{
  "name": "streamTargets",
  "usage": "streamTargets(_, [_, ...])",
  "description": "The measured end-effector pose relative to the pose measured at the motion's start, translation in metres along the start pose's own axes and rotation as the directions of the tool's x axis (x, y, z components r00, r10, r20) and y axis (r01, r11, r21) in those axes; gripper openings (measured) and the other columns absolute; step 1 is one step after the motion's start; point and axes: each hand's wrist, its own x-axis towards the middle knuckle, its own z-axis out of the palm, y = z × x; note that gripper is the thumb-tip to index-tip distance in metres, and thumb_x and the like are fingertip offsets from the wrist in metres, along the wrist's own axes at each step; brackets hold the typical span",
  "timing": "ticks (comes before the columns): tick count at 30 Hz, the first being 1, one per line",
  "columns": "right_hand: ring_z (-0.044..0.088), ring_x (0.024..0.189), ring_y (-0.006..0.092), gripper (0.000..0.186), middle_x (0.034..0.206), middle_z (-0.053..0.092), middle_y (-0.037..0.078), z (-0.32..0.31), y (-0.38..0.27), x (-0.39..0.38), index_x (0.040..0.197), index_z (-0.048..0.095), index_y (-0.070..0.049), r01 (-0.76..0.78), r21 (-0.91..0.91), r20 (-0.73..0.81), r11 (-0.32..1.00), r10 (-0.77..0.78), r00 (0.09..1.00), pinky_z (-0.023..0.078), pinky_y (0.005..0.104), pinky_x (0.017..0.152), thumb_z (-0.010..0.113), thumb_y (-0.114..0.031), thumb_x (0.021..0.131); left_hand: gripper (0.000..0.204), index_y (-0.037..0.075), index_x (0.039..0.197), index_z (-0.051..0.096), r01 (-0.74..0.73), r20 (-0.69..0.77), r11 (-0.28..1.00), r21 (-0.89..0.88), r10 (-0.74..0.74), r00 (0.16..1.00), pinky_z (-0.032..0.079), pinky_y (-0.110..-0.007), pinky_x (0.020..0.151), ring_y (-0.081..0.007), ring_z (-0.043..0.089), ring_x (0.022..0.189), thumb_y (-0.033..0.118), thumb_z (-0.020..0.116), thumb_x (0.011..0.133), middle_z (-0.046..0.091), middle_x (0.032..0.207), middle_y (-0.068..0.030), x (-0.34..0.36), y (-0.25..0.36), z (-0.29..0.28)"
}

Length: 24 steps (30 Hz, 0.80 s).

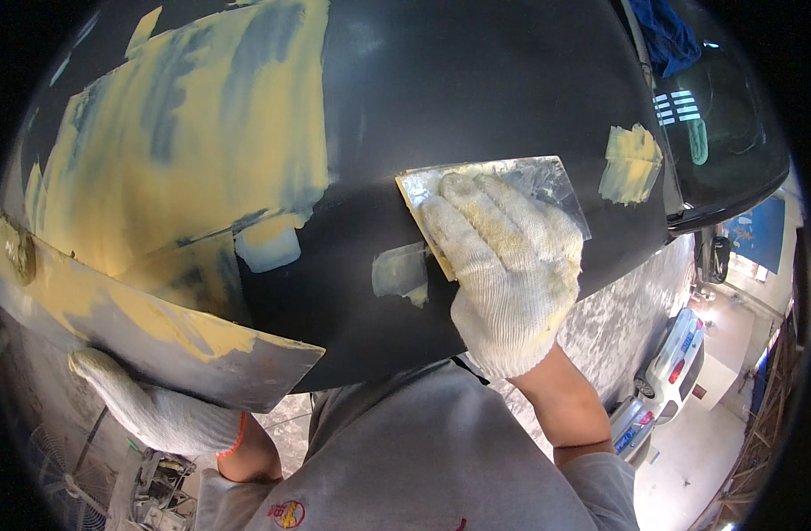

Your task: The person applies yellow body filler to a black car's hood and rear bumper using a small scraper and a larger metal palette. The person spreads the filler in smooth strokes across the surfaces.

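Note:
In my right hand [516, 265], in a white knit glove dusted with yellow, is a flat clear-looking spreader [560, 186] with yellow putty along its left edge. My fingers lie across it and press it to the black car hood [476, 97]. My left hand [162, 411], also gloved, holds a grey mixing board [264, 367] from below at the lower left; most of its fingers are hidden. Yellow putty [171, 323] is smeared over the board. A broad yellow putty patch [246, 133] covers the hood's left part, with a small grey-yellow patch [401, 273] just left of the spreader.
Another small putty patch [633, 164] sits near the hood's right edge. Beyond it are the windshield [733, 150] and a blue cloth [666, 40]. White cars [680, 358] stand farther off at right. A fan [69, 478] is at lower left.

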Motion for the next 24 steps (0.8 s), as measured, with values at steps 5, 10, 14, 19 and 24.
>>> streamTargets(5, [0.07, 0.123, 0.0336, 0.059, 0.132, 0.076, 0.01, -0.007, -0.004, -0.007, 0.124, 0.079, -0.01, -0.006, 0.015, 0.071, 1.0, 0.005, 0.997, 0.05, 0.0492, 0.106, 0.069, 0.005, 0.067, 0.062, -0.002, 0.17, 0.022, 0.069, 0.076, 0.996, -0.062, -0.064, 0.995, 0.034, -0.043, 0.132, -0.0352, 0.041, 0.157, 0.019, 0.046, 0.117, 0.033, 0.173, -0.0237, 0.0, 0.003, 0.0])
streamTargets(10, [0.072, 0.119, 0.0317, 0.049, 0.128, 0.076, 0.014, -0.037, 0.0, -0.02, 0.128, 0.074, -0.005, -0.012, 0.044, 0.105, 0.999, 0.007, 0.994, 0.053, 0.0462, 0.103, 0.065, 0.004, 0.08, 0.066, -0.003, 0.17, 0.024, -0.249, 0.194, 0.956, 0.159, 0.217, 0.957, 0.038, -0.045, 0.13, -0.0347, 0.044, 0.154, 0.015, 0.053, 0.113, 0.038, 0.17, -0.0244, -0.005, -0.003, -0.008])
streamTargets(14, [0.075, 0.115, 0.0331, 0.04, 0.125, 0.076, 0.023, -0.077, 0.014, -0.032, 0.138, 0.066, 0.003, -0.147, 0.102, -0.227, 0.984, 0.167, 0.96, 0.059, 0.0459, 0.103, 0.054, 0.006, 0.101, 0.067, -0.004, 0.169, 0.027, -0.011, 0.02, 0.993, -0.117, 0.014, 1.0, 0.04, -0.046, 0.128, -0.0333, 0.048, 0.151, 0.015, 0.057, 0.111, 0.041, 0.168, -0.024, -0.003, 0.001, -0.008])
streamTargets(19, [0.08, 0.092, 0.0243, 0.039, 0.111, 0.077, 0.019, -0.107, 0.037, -0.037, 0.136, 0.063, 0.007, -0.487, 0.459, -0.411, 0.743, 0.663, 0.625, 0.065, 0.0357, 0.091, 0.07, -0.018, 0.107, 0.057, -0.004, 0.161, 0.04, -0.13, 0.034, 0.984, -0.118, 0.135, 0.99, 0.044, -0.04, 0.12, -0.0254, 0.055, 0.138, 0.029, 0.052, 0.116, 0.05, 0.159, -0.0175, -0.005, 0.008, -0.003])
streamTargets(24, [0.073, 0.095, 0.016, 0.029, 0.109, 0.073, 0.013, -0.097, 0.07, -0.031, 0.123, 0.065, 0.005, -0.255, 0.917, -0.191, 0.308, 0.898, 0.397, 0.06, 0.0297, 0.087, 0.071, -0.018, 0.107, 0.053, -0.007, 0.151, 0.055, -0.007, -0.064, 0.931, -0.364, -0.018, 0.998, 0.057, -0.034, 0.104, -0.0202, 0.066, 0.12, 0.034, 0.049, 0.118, 0.065, 0.141, -0.0141, -0.007, 0.008, 0.004])
